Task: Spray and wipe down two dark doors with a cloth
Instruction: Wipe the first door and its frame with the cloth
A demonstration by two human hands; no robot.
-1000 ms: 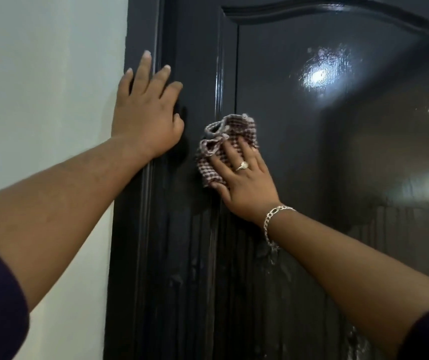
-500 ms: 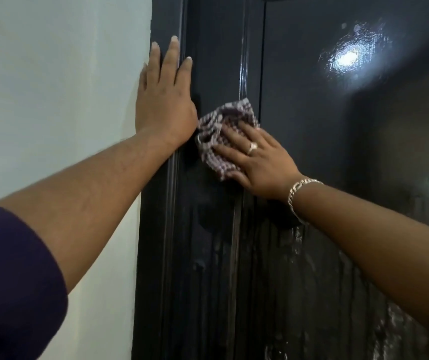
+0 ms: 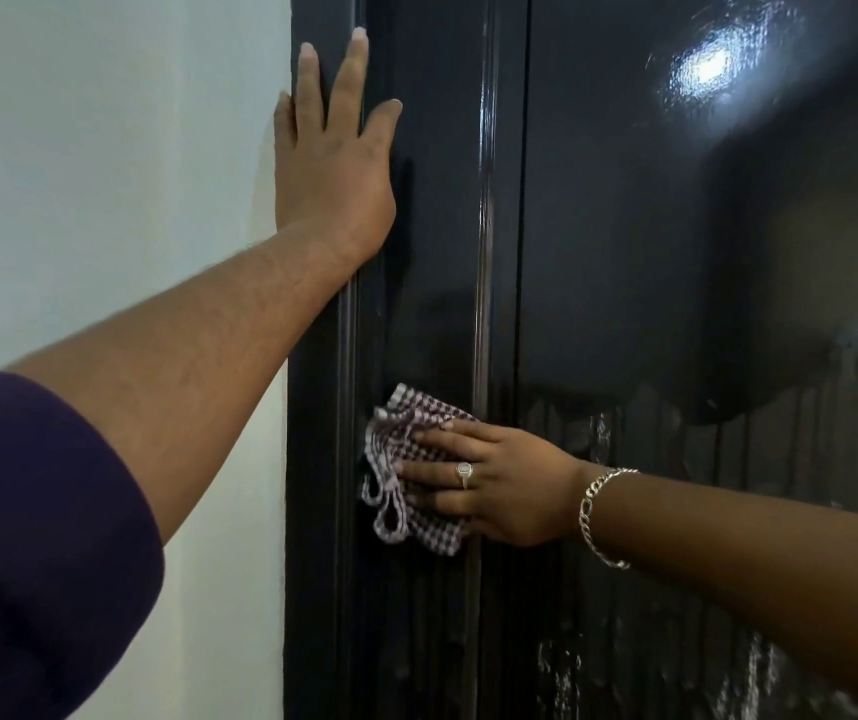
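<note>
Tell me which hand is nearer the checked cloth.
Right hand: its fingers press on the cloth. Left hand rests flat on the door edge, well above it.

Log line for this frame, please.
wiping | right hand presses checked cloth on dark door | left hand flat on door frame

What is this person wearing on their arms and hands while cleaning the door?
Both arms are bare from the elbow down, with a dark purple sleeve pushed up on the left arm. The left hand wears nothing that shows. The right hand has a silver-coloured ring with a pale oval stone on one finger, and a silver-coloured chain bracelet hangs loosely round the wrist.
</note>
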